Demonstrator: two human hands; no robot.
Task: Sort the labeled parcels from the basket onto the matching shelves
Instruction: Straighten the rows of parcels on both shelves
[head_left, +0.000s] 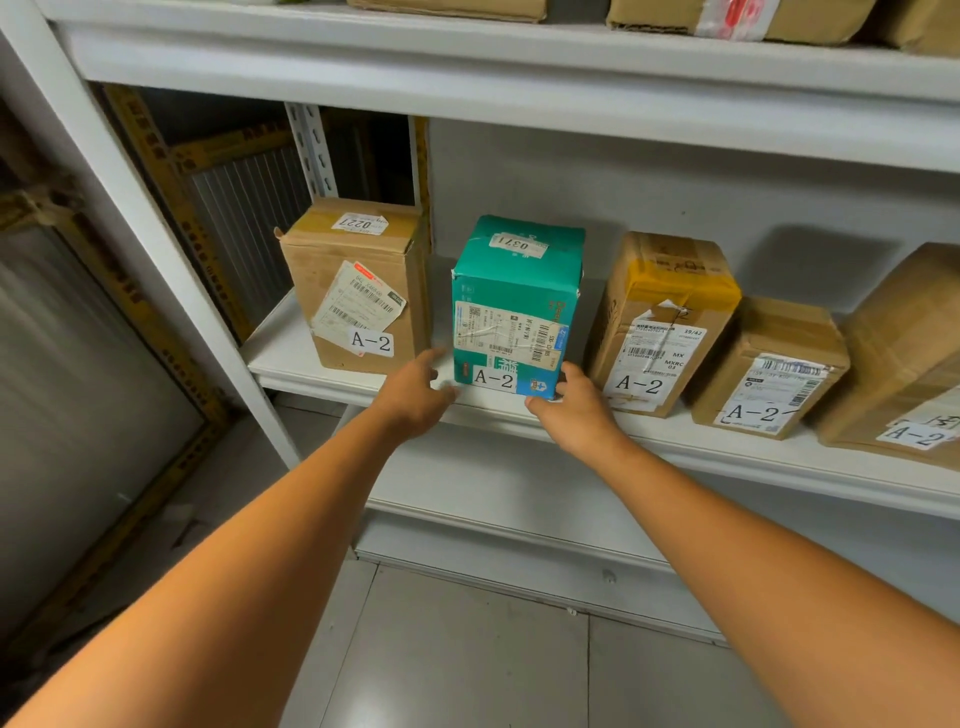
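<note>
A green parcel (514, 306) labelled A-2 stands upright on the white middle shelf (675, 441), near its front edge. My left hand (415, 395) lies against the parcel's lower left side with fairly straight fingers and the thumb at the bottom corner. At the lower right corner, my right hand (571, 410) holds the parcel, thumb on the front face and fingers along the right side. The basket is out of view.
Brown A-2 boxes flank the green parcel: one to the left (358, 291), two to the right (660, 322) (769, 369), and a bigger one at the far right (904, 358). More boxes sit on the upper shelf (467, 57). A white upright post (130, 208) stands on the left.
</note>
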